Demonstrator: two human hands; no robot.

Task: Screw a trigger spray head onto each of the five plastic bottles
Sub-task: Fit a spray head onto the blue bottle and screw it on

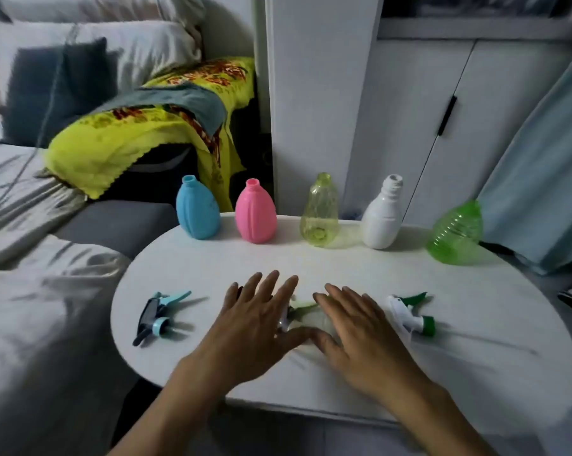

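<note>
I see both hands flat, fingers spread, holding nothing: left hand (pixel 256 319), right hand (pixel 353 330). Between and partly under them lies a pale green-trigger spray head (pixel 299 312). The uncapped translucent yellow-green plastic bottle (pixel 319 210) stands straight beyond.

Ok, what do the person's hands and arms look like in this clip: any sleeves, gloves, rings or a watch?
Both forearms are bare as far as the frame shows, with no sleeves in view. The left hand and the right hand wear no gloves. No watch or bracelet shows at either wrist. No ring is visible on the fingers, though the picture is somewhat blurred, so a thin band could be missed.
</note>
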